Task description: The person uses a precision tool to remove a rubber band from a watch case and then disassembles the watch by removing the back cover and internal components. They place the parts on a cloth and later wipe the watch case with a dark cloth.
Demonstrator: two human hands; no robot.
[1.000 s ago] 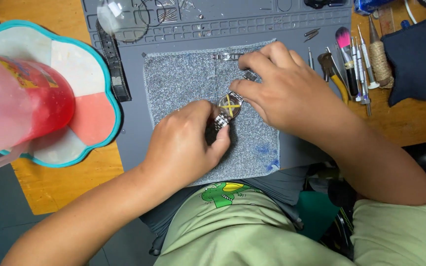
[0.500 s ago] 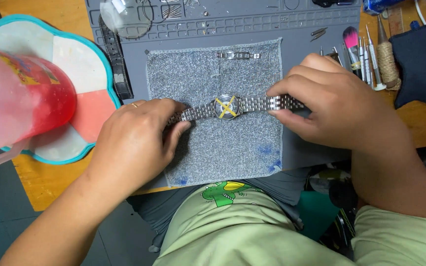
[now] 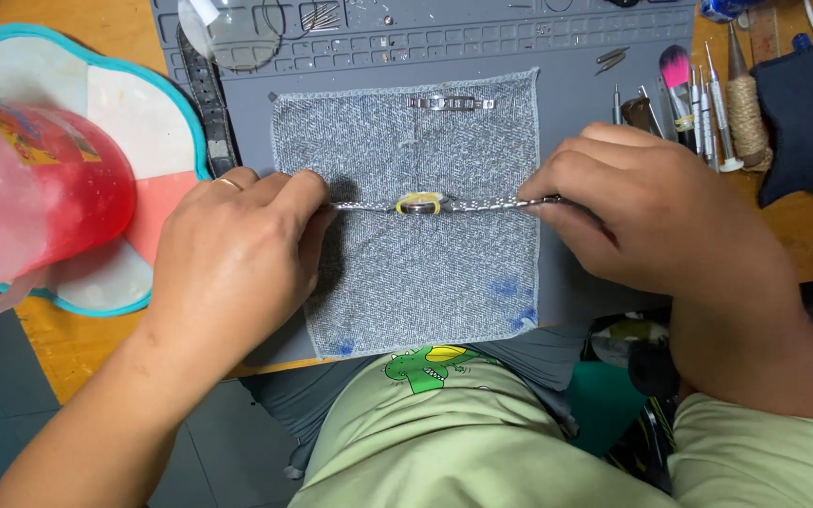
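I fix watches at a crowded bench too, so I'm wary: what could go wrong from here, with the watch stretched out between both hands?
1. The metal-bracelet wristwatch with a yellow-rimmed case is pinched only at its ends by the left hand and right hand; a slip could drop it on edge.
2. The small loose metal bracelet piece on the grey woven cloth could be flicked off if the cloth shifts.
3. The red translucent plastic jug stands close to the left forearm and might get knocked.

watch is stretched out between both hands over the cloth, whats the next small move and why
Probably lower the watch flat onto the grey cloth. The left hand and right hand each pinch a bracelet end, holding it on edge above bare cloth.
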